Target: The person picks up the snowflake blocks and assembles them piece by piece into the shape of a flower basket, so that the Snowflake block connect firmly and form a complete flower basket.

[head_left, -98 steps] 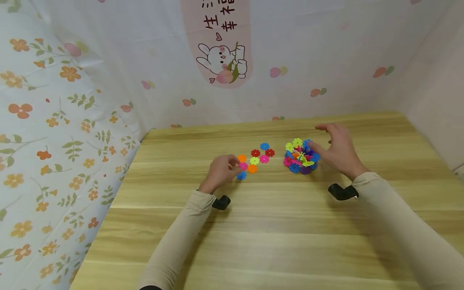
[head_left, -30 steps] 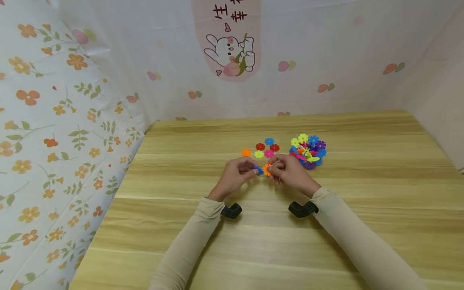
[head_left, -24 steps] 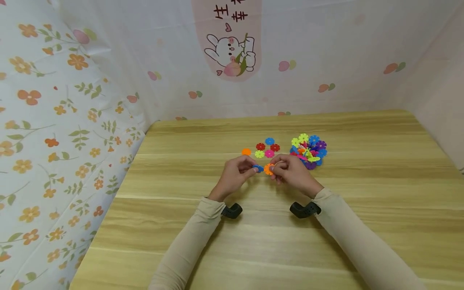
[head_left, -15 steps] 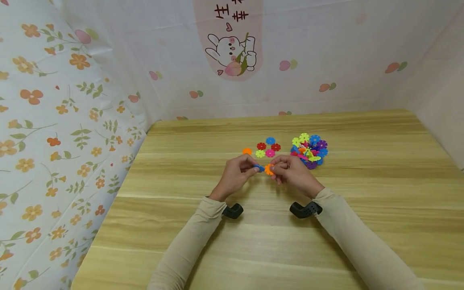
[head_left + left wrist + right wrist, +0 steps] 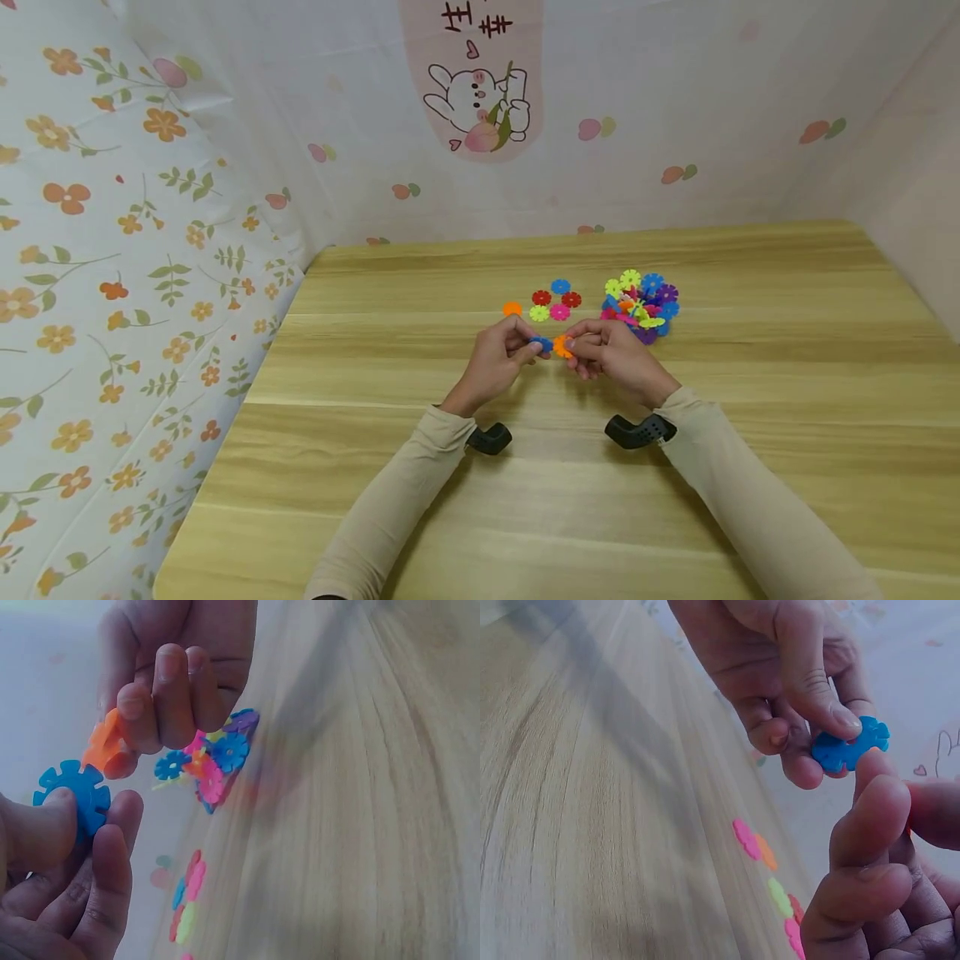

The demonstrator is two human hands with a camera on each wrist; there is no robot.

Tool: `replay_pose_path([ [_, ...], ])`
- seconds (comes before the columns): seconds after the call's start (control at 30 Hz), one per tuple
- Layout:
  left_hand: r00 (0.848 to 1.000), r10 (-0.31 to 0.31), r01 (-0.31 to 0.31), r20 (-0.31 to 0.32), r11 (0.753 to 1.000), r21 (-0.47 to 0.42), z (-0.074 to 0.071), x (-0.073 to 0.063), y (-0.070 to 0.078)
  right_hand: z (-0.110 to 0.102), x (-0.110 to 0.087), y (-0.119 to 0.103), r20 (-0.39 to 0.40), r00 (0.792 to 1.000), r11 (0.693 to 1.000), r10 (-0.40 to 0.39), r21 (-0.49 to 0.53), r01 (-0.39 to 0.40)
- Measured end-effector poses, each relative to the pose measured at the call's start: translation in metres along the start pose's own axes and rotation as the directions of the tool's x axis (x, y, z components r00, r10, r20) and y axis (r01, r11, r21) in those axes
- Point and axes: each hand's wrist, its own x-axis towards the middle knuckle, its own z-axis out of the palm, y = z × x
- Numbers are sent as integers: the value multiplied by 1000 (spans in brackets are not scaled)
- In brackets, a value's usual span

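Observation:
My left hand (image 5: 495,358) pinches a blue notched flower disc (image 5: 91,799) between thumb and fingers, its flat face showing in the left wrist view. Facing it, my right hand (image 5: 618,357) pinches an orange flower disc (image 5: 562,346), mostly covered by fingers in the right wrist view. Both discs are held above the table, rim to rim; whether their notches interlock I cannot tell. Beyond the right hand stands a cluster of joined flower discs (image 5: 641,307) in blue, purple, yellow, pink and orange.
Loose discs lie flat behind the hands: orange (image 5: 512,308), yellow-green (image 5: 539,313), pink (image 5: 559,312), blue (image 5: 561,287) and two red, one of them a red disc (image 5: 542,297). A patterned cloth (image 5: 337,167) hangs behind the wooden table (image 5: 390,333).
Since the earliest frame, my right hand has come left from the cluster. A blue and an orange disc have been lifted from the table. Over the last second the hands barely shift.

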Motion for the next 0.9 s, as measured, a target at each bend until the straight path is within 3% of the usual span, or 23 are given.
replay_pose_path([
  [0.37, 1000, -10, 9, 5, 1000, 30, 1, 1, 4, 2, -1, 2, -35, 999, 1000, -4, 4, 5],
  [0.7, 993, 110, -115, 38, 978, 173, 3, -2, -1, 10, 0, 3, -81, 996, 997, -27, -69, 22],
  [0.9, 997, 73, -75, 19, 988, 134, 0, -2, -3, 16, 3, 4, -67, 998, 999, -15, -39, 12],
])
